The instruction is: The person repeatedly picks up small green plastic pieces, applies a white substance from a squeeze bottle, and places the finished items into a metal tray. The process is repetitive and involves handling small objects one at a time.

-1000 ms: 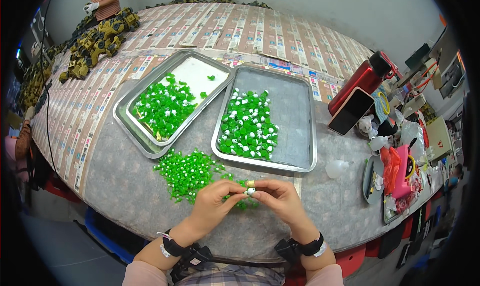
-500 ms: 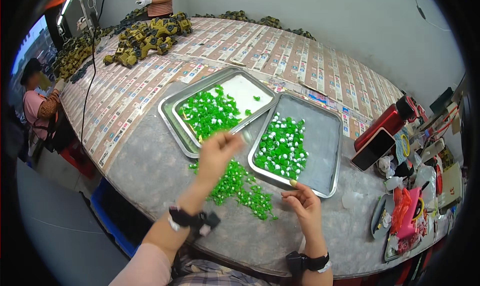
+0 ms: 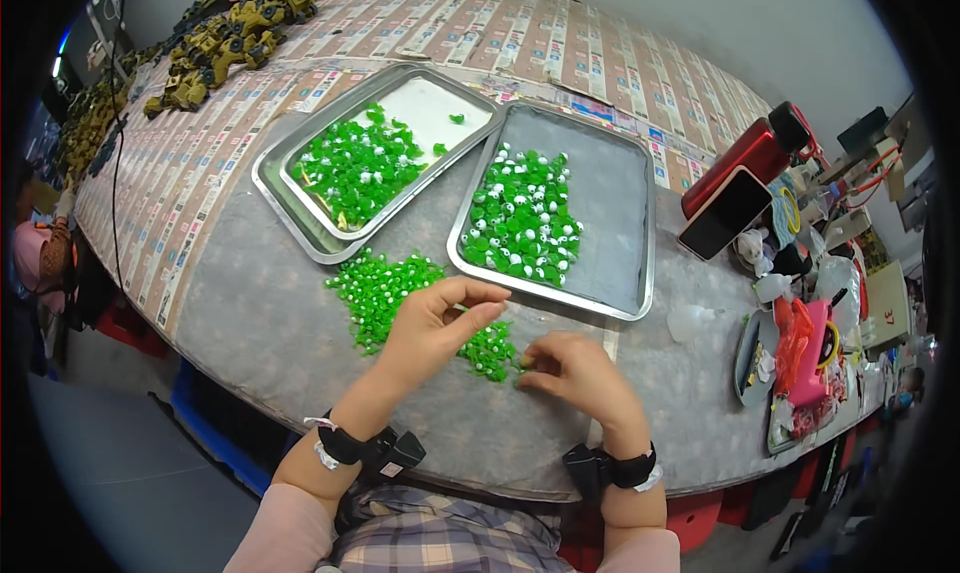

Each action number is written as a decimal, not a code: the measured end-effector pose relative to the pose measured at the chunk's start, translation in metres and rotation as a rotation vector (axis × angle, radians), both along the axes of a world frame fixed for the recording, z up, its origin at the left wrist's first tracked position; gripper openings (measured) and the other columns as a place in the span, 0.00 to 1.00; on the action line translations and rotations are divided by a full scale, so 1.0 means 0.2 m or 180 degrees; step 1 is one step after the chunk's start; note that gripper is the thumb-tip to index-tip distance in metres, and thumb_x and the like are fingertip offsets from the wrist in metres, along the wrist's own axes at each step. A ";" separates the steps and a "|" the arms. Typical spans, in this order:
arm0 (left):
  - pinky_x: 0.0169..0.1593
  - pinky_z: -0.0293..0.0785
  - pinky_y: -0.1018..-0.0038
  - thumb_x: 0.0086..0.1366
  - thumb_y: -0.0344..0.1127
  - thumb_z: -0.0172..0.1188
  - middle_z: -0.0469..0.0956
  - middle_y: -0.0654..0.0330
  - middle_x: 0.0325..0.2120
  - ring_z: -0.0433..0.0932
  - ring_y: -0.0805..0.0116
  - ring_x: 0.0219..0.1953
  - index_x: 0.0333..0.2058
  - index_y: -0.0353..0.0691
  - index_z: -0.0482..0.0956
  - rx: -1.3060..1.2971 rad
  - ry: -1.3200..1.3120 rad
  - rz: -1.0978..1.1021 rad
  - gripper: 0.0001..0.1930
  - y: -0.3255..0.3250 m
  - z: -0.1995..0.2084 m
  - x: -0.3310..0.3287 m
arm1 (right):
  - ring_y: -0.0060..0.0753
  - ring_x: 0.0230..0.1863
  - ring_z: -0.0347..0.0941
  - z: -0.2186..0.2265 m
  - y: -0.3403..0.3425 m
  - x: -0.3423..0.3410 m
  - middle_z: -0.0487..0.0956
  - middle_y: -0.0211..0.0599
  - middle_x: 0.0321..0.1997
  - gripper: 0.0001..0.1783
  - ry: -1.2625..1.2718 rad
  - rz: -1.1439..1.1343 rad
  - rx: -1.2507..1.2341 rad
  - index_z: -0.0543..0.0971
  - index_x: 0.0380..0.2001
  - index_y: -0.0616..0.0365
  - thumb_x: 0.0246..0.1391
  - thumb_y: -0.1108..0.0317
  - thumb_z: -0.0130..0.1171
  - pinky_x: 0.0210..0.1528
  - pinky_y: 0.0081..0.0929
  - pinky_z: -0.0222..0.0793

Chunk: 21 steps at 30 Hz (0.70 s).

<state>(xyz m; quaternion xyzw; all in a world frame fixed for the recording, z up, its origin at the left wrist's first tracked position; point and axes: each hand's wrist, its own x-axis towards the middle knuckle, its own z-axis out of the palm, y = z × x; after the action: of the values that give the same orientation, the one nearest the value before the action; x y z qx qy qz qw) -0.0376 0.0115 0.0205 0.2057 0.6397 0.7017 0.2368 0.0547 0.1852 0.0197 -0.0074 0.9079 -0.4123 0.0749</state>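
A loose heap of tiny green pieces with white dots lies on the grey tabletop in front of me. My left hand hovers over its right part, thumb and forefinger drawn together in a pinch; whatever they hold is too small to make out. At the heap's right tip, my right hand has its bent fingertips down by the pieces, and its grip is partly hidden. Beyond lie two metal trays: the left tray and the right tray, both holding larger green pieces with white eye-like balls.
A red bottle and a leaning dark phone stand right of the trays. Farther right are a pink holder and mixed clutter. Olive toy vehicles are heaped at the far left, where another person sits.
My left hand has come down from beside the left tray to the heap. My right hand has swung left from the right tray's near edge to the heap's tip. The view has tilted downward.
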 end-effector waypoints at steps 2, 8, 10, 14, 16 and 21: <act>0.32 0.66 0.86 0.54 0.32 0.55 0.75 0.65 0.29 0.71 0.81 0.29 0.34 0.34 0.74 -0.0028 -0.0141 -0.0065 0.09 0.01 -0.01 0.02 | 0.39 0.26 0.68 -0.02 -0.02 0.00 0.71 0.40 0.20 0.10 0.0210 0.0118 0.0367 0.73 0.22 0.61 0.33 0.68 0.60 0.29 0.30 0.63; 0.31 0.68 0.85 0.57 0.32 0.52 0.74 0.62 0.25 0.71 0.79 0.27 0.35 0.34 0.73 0.0177 -0.0843 -0.0532 0.10 -0.02 -0.07 0.04 | 0.29 0.23 0.65 0.03 0.01 0.00 0.69 0.33 0.20 0.10 0.0566 -0.0433 -0.0634 0.73 0.22 0.61 0.33 0.71 0.62 0.26 0.22 0.61; 0.32 0.69 0.84 0.57 0.32 0.51 0.74 0.62 0.26 0.71 0.79 0.27 0.36 0.34 0.73 0.0187 -0.1172 -0.0852 0.10 -0.01 -0.05 0.06 | 0.23 0.23 0.64 0.06 0.01 0.00 0.68 0.30 0.20 0.09 0.0639 -0.0650 -0.1186 0.73 0.22 0.60 0.33 0.72 0.62 0.25 0.18 0.60; 0.33 0.71 0.83 0.58 0.36 0.50 0.74 0.62 0.29 0.71 0.79 0.28 0.41 0.36 0.71 0.0495 -0.2265 -0.1298 0.13 0.02 -0.04 0.11 | 0.20 0.21 0.62 0.08 -0.04 0.00 0.68 0.28 0.20 0.07 0.0924 -0.0538 -0.1122 0.75 0.21 0.58 0.34 0.73 0.62 0.23 0.16 0.58; 0.32 0.73 0.83 0.58 0.36 0.51 0.73 0.63 0.30 0.71 0.80 0.28 0.41 0.35 0.70 0.0646 -0.2599 -0.1289 0.15 0.03 -0.08 0.11 | 0.21 0.21 0.61 0.09 -0.06 0.00 0.68 0.28 0.19 0.07 0.1084 -0.0646 -0.1134 0.75 0.21 0.58 0.35 0.73 0.62 0.22 0.18 0.57; 0.31 0.74 0.82 0.57 0.34 0.52 0.72 0.63 0.28 0.71 0.79 0.27 0.36 0.35 0.71 0.0932 -0.2850 -0.1265 0.10 0.03 -0.12 0.10 | 0.27 0.20 0.61 0.10 -0.04 0.01 0.68 0.30 0.18 0.10 0.1718 -0.0427 -0.0137 0.76 0.22 0.57 0.30 0.72 0.63 0.22 0.21 0.58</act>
<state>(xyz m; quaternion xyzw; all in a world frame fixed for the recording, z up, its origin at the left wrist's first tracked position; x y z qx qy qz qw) -0.0173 0.0171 -0.0027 0.0335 0.3190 0.7447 0.5852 0.0561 0.1765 0.0388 -0.0584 0.8846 -0.4186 -0.1973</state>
